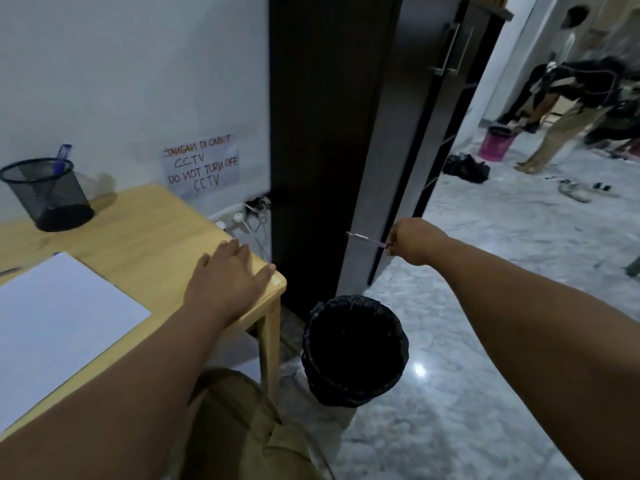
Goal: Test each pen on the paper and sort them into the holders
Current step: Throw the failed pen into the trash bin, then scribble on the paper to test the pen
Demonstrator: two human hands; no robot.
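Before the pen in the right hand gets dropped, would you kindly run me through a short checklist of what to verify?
1. Right hand grips the pen: ok.
2. Pen directly above the black bin: cannot tell; it appears farther back, near the cabinet.
3. Bin mouth open and unobstructed: ok.
4. Left hand rests flat on the table corner: ok.
5. Pen tested on the paper: cannot tell; no marks visible.

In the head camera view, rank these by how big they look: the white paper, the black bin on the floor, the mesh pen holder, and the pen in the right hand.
1. White paper, cut off by the frame's left edge.
2. Black bin.
3. Mesh pen holder, farther away, so true size is unsure.
4. Pen, held in the right hand.
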